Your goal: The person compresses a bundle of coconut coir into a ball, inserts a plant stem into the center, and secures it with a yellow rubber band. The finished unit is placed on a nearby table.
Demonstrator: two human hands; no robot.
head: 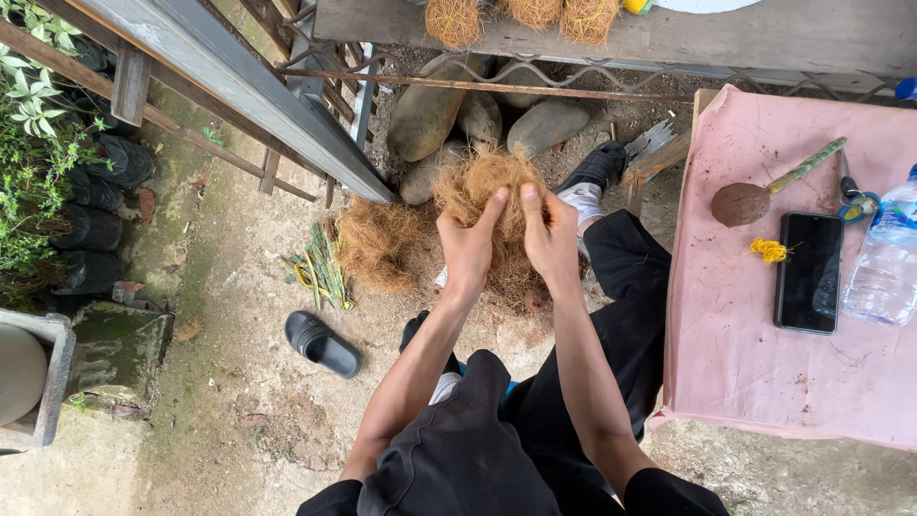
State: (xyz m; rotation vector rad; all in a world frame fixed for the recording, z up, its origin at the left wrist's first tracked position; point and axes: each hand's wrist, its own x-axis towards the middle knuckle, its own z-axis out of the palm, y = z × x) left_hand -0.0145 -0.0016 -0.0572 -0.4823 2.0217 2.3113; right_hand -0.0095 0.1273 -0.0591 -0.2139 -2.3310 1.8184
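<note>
Item, as I read it from my end: left hand (468, 250) and right hand (551, 239), both clamped on one wad of coconut fibre (487, 186), thumbs up and fingers dug in from either side, held out over the ground so loose strands can drop clear. Fibre: dry, wiry, tan, tangled. At 9 o'clock, a second fibre heap (380, 244) on the dirt; at 12, smooth grey stones (430, 110); at 3, pink-covered worktop (745, 363) carrying a dark phone (809, 271).

Pink table (755, 382) close right; left open.
</note>
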